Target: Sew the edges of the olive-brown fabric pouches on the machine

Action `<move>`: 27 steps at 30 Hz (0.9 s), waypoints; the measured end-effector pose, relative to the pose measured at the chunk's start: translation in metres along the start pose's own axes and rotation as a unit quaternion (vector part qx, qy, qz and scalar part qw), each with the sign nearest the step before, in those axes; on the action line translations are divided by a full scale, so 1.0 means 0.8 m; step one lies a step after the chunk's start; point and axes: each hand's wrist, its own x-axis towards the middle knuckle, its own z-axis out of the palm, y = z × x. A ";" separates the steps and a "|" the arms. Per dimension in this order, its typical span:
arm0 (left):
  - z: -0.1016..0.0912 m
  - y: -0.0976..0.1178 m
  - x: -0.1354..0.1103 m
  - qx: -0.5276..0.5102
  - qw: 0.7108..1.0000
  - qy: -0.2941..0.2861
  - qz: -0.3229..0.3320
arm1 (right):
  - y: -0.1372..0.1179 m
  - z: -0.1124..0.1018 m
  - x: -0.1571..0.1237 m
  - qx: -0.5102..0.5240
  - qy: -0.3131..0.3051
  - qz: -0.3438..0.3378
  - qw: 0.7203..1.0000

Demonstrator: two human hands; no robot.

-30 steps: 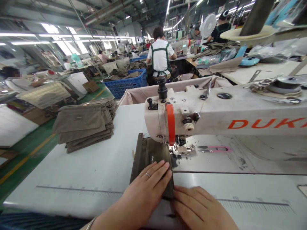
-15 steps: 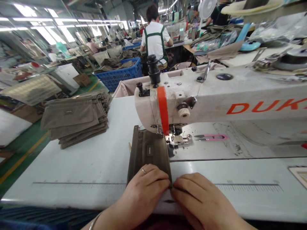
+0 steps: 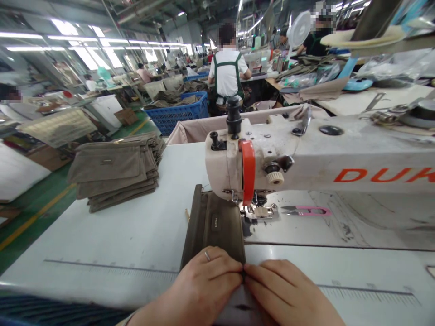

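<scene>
A dark olive fabric piece (image 3: 214, 224) with a small label lies flat on the white sewing table (image 3: 129, 235), its far end under the presser foot (image 3: 255, 210) of a white sewing machine (image 3: 306, 158). My left hand (image 3: 200, 283), a ring on one finger, rests curled on the near end of the fabric. My right hand (image 3: 288, 294) lies beside it, fingertips pinched at the fabric's near right corner. Both hands press together at that edge.
A stack of olive fabric pieces (image 3: 115, 170) sits at the table's left. Pink thread snips (image 3: 307, 210) lie right of the needle. Behind are a blue crate (image 3: 180, 111), a fan (image 3: 299, 27) and a person in a white shirt (image 3: 228, 74) seated facing away.
My left fingers, flat on the fabric a second ago, have curled and drawn back to its near edge. My right fingertips now meet them at the corner.
</scene>
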 end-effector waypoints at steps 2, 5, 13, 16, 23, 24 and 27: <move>-0.003 -0.005 0.005 0.022 1.000 -0.003 0.021 | 0.005 0.002 0.004 -0.014 0.010 -0.004 1.000; -0.007 -0.014 0.010 0.040 0.999 -0.012 0.020 | 0.012 0.005 0.009 -0.019 -0.018 -0.006 1.000; -0.015 -0.039 0.020 0.054 0.998 -0.007 0.017 | 0.026 0.001 0.025 -0.007 -0.091 0.023 0.996; -0.015 -0.049 0.025 0.071 0.997 0.002 0.035 | 0.029 -0.001 0.036 -0.014 -0.101 0.030 0.994; -0.015 -0.072 0.039 0.078 0.996 0.011 0.032 | 0.045 -0.006 0.057 -0.022 -0.136 0.061 0.989; -0.015 -0.076 0.040 0.084 0.996 0.007 0.026 | 0.049 -0.006 0.058 -0.030 -0.142 0.069 0.987; -0.015 -0.086 0.045 0.100 0.995 0.012 0.012 | 0.058 -0.003 0.062 -0.053 -0.155 0.081 0.983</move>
